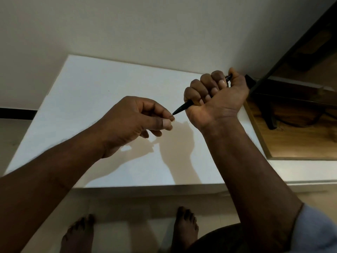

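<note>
While right hand [215, 95] fists one black pen [182, 107], left hand [131, 123] pinches its tip; both above one white table [82, 106].

The flat white rectangular tabletop [87, 99] stands against the pale wall [145, 30], soft shadows crossing its near half, above the pale tiled floor [127, 216] bearing two bare feet [186, 227].

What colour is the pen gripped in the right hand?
Black. The pen shows best in the head view, gripped by the right hand.
</note>
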Available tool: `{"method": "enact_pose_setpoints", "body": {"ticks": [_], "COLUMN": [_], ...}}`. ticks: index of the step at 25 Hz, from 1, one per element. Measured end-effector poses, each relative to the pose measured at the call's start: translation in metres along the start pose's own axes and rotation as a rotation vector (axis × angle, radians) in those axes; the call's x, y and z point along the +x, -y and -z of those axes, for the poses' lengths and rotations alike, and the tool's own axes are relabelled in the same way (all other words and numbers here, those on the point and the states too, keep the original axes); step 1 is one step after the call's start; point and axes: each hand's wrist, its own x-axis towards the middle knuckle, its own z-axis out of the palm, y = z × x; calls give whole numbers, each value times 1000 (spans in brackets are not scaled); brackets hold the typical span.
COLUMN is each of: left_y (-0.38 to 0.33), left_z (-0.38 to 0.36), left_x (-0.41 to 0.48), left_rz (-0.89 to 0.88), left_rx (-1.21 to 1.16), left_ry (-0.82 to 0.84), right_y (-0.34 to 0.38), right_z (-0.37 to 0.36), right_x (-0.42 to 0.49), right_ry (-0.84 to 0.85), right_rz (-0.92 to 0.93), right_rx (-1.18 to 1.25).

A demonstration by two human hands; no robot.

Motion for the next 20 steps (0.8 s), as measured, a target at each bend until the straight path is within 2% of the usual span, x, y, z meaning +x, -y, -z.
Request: {"method": "enact_pose_setpoints", "body": {"ticks": [20], "left_y": [3], "left_z": [1], "left_x": [0], "left_rz": [-14], "left_rx": [-13], "left_ry": [-15], "right_y": [0], "right_z": [2], "right_x": [0], "right_ry": [4], "right_rz": [20], "right_rx": [29]}}
